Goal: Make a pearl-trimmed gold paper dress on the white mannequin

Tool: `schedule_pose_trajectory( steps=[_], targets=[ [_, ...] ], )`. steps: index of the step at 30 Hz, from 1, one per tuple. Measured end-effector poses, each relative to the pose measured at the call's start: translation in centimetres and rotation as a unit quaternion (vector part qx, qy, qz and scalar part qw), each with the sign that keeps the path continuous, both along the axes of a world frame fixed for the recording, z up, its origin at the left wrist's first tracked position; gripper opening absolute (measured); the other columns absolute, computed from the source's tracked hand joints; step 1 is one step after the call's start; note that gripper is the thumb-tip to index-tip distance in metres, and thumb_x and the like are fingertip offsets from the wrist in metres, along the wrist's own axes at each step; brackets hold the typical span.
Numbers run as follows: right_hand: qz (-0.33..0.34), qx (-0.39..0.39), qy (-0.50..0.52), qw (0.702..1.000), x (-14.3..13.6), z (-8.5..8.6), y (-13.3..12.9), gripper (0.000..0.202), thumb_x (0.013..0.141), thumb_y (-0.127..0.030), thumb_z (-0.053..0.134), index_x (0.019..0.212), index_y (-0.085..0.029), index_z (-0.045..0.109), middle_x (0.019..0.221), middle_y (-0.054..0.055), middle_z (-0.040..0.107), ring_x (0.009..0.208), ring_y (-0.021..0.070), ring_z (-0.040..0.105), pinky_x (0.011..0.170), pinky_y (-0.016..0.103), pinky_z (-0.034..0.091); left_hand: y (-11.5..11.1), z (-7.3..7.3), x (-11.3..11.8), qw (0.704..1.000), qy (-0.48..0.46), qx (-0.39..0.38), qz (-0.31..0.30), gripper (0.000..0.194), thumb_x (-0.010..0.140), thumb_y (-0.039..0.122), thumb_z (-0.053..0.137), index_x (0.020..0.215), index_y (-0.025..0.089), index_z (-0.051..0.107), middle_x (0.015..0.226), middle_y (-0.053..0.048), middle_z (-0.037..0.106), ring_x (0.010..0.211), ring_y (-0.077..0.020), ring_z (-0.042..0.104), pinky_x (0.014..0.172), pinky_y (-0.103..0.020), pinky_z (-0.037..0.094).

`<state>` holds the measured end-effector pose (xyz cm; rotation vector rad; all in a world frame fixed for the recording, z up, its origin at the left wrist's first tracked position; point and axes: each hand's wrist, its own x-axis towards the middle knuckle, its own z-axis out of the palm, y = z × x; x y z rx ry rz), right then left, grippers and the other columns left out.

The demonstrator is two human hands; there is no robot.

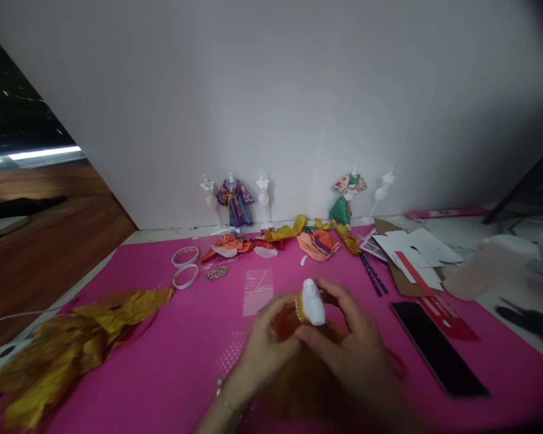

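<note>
A small white doll mannequin (314, 304) is tilted between my hands, wearing a mustard-gold skirt (294, 392) with a row of white beads along its waist. My left hand (265, 346) is closed on the skirt's waist from the left. The thumb and fingers of my right hand (353, 337) curl around the mannequin's other side. Some of the skirt below is hidden by my hands and blurred. Beyond my left hand lies a sheet of stick-on pearls (258, 295), and another dotted sheet (230, 358) shows beside my left wrist.
Several mannequins, one in a purple robe (236, 202), stand along the wall. Gold cloth (85, 331) lies at left, near tape rolls (185, 276). Fabric scraps (319, 243) lie at the back. On the right are a phone (438, 348), white papers (409, 256) and dark-handled scissors (529, 319).
</note>
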<state>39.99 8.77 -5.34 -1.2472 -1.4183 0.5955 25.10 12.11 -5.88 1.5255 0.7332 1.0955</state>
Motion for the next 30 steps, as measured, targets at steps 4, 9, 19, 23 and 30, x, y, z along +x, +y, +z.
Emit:
schedule_pose_trajectory(
  steps=[4,9,19,23,30],
  targets=[
    [-0.011,-0.047,-0.015,0.999,0.8,-0.8,-1.3,0.071,0.072,-0.037,0.075,0.136,-0.032,0.046,0.138,0.008,0.056,0.126,0.0315,0.053,0.103,0.057,0.045,0.3,0.1,-0.2,1.0,-0.005,-0.026,-0.002,0.027,0.074,0.009,0.065,0.098,0.021,0.065,0.098,-0.001,0.068,0.094,-0.0181,0.061,0.085,-0.028,0.046],
    [-0.059,-0.102,-0.064,0.991,6.4,-4.9,-2.1,0.051,0.084,-0.044,0.061,0.131,-0.028,0.05,0.134,0.009,0.059,0.121,0.0276,0.058,0.101,0.048,0.049,0.8,-0.4,-0.9,1.0,0.02,-0.011,0.005,0.019,0.077,0.013,0.067,0.094,0.022,0.063,0.086,0.003,0.063,0.088,-0.016,0.059,0.081,-0.025,0.044],
    [-0.238,-0.338,-0.137,0.9,28.1,-11.3,-7.3,0.04,0.063,-0.058,0.065,0.079,-0.023,0.073,0.086,0.013,0.078,0.086,0.0386,0.071,0.079,0.048,0.054,1.4,-0.9,-0.8,0.999,0.03,-0.023,-0.016,0.025,0.075,0.018,0.072,0.097,0.022,0.062,0.1,-0.003,0.069,0.094,-0.0198,0.061,0.086,-0.029,0.045],
    [-0.208,-0.355,-0.139,0.901,27.4,-13.3,-8.0,0.044,0.065,-0.056,0.065,0.092,-0.022,0.071,0.093,0.008,0.078,0.091,0.0316,0.071,0.079,0.038,0.054,1.8,-1.1,-1.1,0.998,0.057,-0.028,-0.003,0.027,0.076,0.021,0.073,0.101,0.022,0.063,0.109,-0.005,0.069,0.101,-0.022,0.061,0.087,-0.029,0.046],
    [-0.231,-0.355,-0.153,0.893,27.1,-14.4,-7.9,0.043,0.067,-0.05,0.066,0.095,-0.018,0.068,0.093,0.009,0.076,0.088,0.029,0.07,0.075,0.035,0.05,1.5,-1.4,-1.0,0.995,0.061,-0.069,0.042,0.041,0.069,0.029,0.08,0.108,0.023,0.065,0.116,-0.007,0.069,0.108,-0.0267,0.062,0.09,-0.031,0.049]
  ],
)
